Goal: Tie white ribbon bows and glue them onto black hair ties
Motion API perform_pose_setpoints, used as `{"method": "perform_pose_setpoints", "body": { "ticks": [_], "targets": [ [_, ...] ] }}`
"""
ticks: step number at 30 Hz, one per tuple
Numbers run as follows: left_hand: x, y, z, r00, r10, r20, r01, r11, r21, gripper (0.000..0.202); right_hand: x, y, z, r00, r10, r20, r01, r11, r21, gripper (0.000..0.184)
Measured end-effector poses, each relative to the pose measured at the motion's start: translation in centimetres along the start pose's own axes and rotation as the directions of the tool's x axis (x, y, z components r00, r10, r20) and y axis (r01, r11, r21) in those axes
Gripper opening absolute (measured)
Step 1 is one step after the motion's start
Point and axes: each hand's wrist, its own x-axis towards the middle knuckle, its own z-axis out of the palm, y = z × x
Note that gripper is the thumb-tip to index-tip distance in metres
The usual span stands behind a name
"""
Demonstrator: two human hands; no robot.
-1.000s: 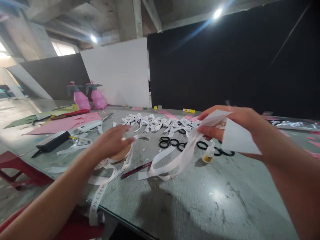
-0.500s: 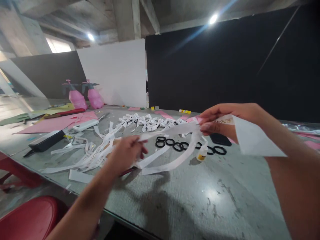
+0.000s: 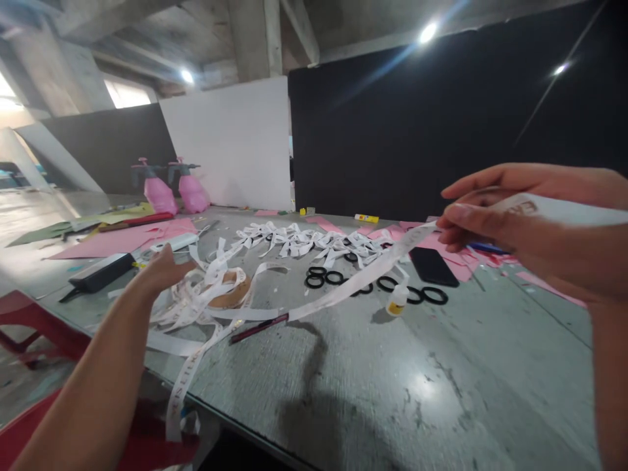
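Note:
My right hand (image 3: 520,219) is closed in a pinch on a white printed ribbon (image 3: 363,281). From the fingers the ribbon slants down left toward the tip of a slim dark-red tool (image 3: 260,327) on the table; its kind is unclear. The ribbon's other end trails over the right wrist. On the left, my left hand (image 3: 159,271) hovers over tangled white ribbons (image 3: 189,301), thumb stretched away from the fingers, holding nothing I can see. Some of its fingers are hidden. Beside it lies a brown roll core (image 3: 228,294) among the ribbons.
White ribbon bows (image 3: 294,242) lie mid-table behind black rings (image 3: 333,277). A small glue bottle (image 3: 396,301) stands before a black phone (image 3: 434,266). Pink spray bottles (image 3: 159,196) stand at back left, near pink sheets (image 3: 118,239). A black box-like object (image 3: 103,271) lies left.
My left hand has let go of the ribbon and moved left over the pile. My right hand has moved right and up, drawing the ribbon out straighter. The dark-red tool is now uncovered.

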Motion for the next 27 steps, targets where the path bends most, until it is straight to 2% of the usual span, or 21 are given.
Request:
{"method": "perform_pose_setpoints", "body": {
  "ticks": [1, 2, 3, 4, 6, 7, 8, 10, 11, 12, 15, 17, 19, 21, 24, 27],
  "targets": [
    [-0.8, 1.4, -0.1, 0.983, -0.134, -0.128, 0.145, 0.986, 0.081, 0.085, -0.1, -0.1, 0.0, 1.0, 0.013, 0.011, -0.014, 0.999, 0.037, 0.032],
    [-1.9, 3.0, 0.0, 0.947, -0.219, -0.236, 0.251, 0.961, 0.116, 0.091, -0.2, -0.2, 0.0, 0.999, 0.026, 0.024, -0.028, 0.996, 0.08, 0.031],
    [-3.2, 4.9, 0.3, 0.943, -0.175, -0.285, 0.215, 0.97, 0.116, 0.094, -0.2, -0.4, 0.0, 0.999, 0.036, 0.036, -0.04, 0.991, 0.126, 0.028],
    [-4.6, 6.9, 0.8, 0.96, -0.098, -0.264, 0.129, 0.986, 0.102, 0.093, -0.2, -0.5, 0.0, 0.998, 0.047, 0.051, -0.055, 0.984, 0.168, 0.026],
    [-7.1, 11.0, 2.3, 0.995, 0.049, -0.081, -0.05, 0.999, -0.013, 0.087, -0.3, -0.9, 0.2, 0.995, 0.054, 0.084, -0.073, 0.966, 0.248, 0.022],
    [-8.2, 13.0, 3.1, 0.99, 0.141, 0.025, -0.137, 0.984, -0.116, 0.084, -0.4, -1.1, 0.4, 0.994, 0.049, 0.099, -0.076, 0.955, 0.285, 0.021],
    [-9.0, 14.9, 4.0, 0.952, 0.268, 0.149, -0.232, 0.947, -0.22, 0.083, -0.4, -1.3, 0.5, 0.992, 0.048, 0.117, -0.083, 0.945, 0.316, 0.02],
    [-9.9, 17.9, 5.6, 0.83, 0.475, 0.293, -0.335, 0.843, -0.421, 0.084, -0.5, -1.6, 0.6, 0.985, 0.053, 0.165, -0.111, 0.925, 0.363, 0.018],
    [-10.0, 19.0, 6.4, 0.785, 0.52, 0.338, -0.324, 0.809, -0.491, 0.087, -0.5, -1.8, 0.7, 0.982, 0.056, 0.181, -0.123, 0.915, 0.384, 0.017],
    [-10.0, 19.9, 7.2, 0.775, 0.526, 0.35, -0.294, 0.791, -0.537, 0.088, -0.5, -1.9, 0.6, 0.98, 0.066, 0.186, -0.137, 0.906, 0.401, 0.017],
    [-9.5, 21.7, 9.4, 0.824, 0.47, 0.317, -0.177, 0.745, -0.643, 0.078, -0.4, -1.9, 0.2, 0.983, 0.104, 0.15, -0.161, 0.883, 0.441, 0.018],
    [-9.4, 22.3, 10.4, 0.817, 0.471, 0.333, -0.108, 0.693, -0.713, 0.053, -0.3, -1.7, -0.1, 0.986, 0.102, 0.131, -0.152, 0.872, 0.466, 0.016],
    [-9.6, 22.7, 11.0, 0.793, 0.474, 0.383, -0.018, 0.646, -0.763, 0.026, -0.1, -1.4, -0.4, 0.988, 0.085, 0.128, -0.136, 0.871, 0.472, 0.014],
    [-9.8, 22.5, 10.9, 0.79, 0.437, 0.43, 0.083, 0.619, -0.781, 0.024, 0.0, -1.0, -0.8, 0.991, 0.08, 0.111, -0.121, 0.89, 0.44, 0.013],
    [-9.8, 21.7, 10.1, 0.83, 0.364, 0.423, 0.135, 0.604, -0.785, 0.027, 0.2, 0.1, -2.1, 0.995, 0.079, 0.067, -0.096, 0.947, 0.307, 0.014],
    [-9.2, 20.5, 9.1, 0.879, 0.32, 0.353, 0.071, 0.644, -0.762, 0.025, 0.4, 2.2, -4.5, 0.999, 0.041, 0.031, -0.042, 0.999, 0.01, 0.023]
  ]
}}
